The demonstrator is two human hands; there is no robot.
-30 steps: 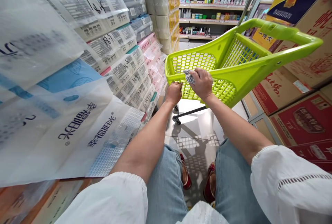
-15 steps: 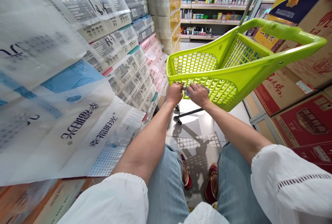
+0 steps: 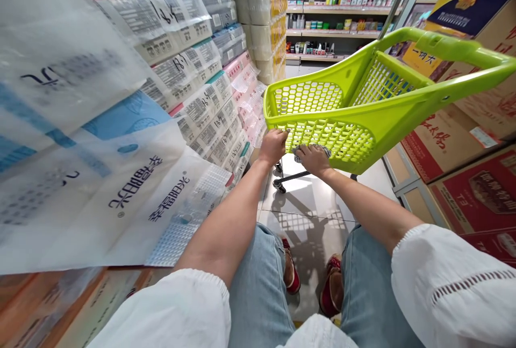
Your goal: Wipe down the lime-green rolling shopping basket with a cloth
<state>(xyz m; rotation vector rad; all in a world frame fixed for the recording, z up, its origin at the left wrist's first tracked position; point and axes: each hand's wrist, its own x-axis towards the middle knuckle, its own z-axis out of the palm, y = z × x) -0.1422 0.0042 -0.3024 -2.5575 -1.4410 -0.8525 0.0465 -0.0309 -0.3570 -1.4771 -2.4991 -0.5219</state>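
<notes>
A bright green plastic shopping cart [image 3: 322, 114] with lattice sides stands in front of me, its handle off to the right. My left hand [image 3: 274, 145] is closed on the lower left corner of its near lattice side. Against the lower part of the same side, my right hand [image 3: 314, 160] presses a crumpled grey-and-white cloth [image 3: 323, 150]. The fingers are curled over the cloth and cover much of it. A small gap separates the two hands.
Stacked tissue packs [image 3: 189, 71] line the left, with white plastic bags [image 3: 161, 192] jutting out near my left arm. Cardboard cartons [image 3: 471, 192] are piled on the right. Shelves of bottles [image 3: 346, 9] stand behind the cart. A cart wheel [image 3: 279, 187] rests on the tiled floor.
My right hand has slid down the lattice and away from my left hand, showing more of the cloth. My left hand keeps its hold, and the view has shifted slightly.
</notes>
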